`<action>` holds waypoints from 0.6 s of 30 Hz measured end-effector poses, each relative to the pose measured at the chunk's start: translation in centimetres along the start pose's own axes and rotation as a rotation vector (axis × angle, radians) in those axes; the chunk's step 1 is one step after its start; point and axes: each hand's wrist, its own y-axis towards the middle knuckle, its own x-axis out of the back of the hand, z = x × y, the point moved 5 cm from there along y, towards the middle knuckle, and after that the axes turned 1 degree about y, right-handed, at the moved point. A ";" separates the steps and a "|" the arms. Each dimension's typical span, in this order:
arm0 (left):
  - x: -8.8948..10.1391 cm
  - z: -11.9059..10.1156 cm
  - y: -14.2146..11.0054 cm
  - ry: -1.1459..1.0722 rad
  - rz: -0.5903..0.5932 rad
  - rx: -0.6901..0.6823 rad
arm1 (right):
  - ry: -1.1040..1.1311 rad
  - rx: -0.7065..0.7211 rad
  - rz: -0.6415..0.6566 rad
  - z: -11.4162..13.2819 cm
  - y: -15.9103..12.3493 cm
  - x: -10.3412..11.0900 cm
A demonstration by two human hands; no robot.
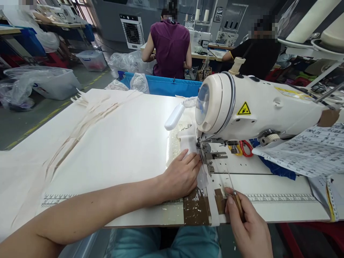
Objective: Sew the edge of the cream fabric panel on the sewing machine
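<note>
One hand flat on the cloth, a pointed tool ready in the other

At the centre of the frame, the left hand [182,176] lies palm down on a white cloth piece [188,142], just left of the needle area of the sewing machine [255,107]. Its grip is spread, pinching nothing visible; the fingers stretch toward the needle, probably to keep the cloth flat and steady where it meets the presser foot.

At lower right, the right hand [248,220] has its grip closed round the wooden handle of a pointed tool [238,206]. The thin metal shaft aims up toward the machine, apart from the cloth; held this way, the tip could likely reach places too tight for fingers.

A narrow white strip [213,206] hangs down to the near edge of the counter [126,143], between the hands and over brown tape [195,206]. Red-handled scissors [245,148] lie behind the needle area, right of centre, presumably for easy reach
</note>
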 end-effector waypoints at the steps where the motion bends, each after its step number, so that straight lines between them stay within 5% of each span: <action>1: 0.0 0.0 0.0 -0.007 -0.006 0.004 | 0.009 -0.020 -0.016 0.0 -0.1 0.0; 18: -0.1 -0.3 -0.2 -0.033 -0.028 -0.008 | 0.010 -0.091 0.060 -2.2 0.1 -0.2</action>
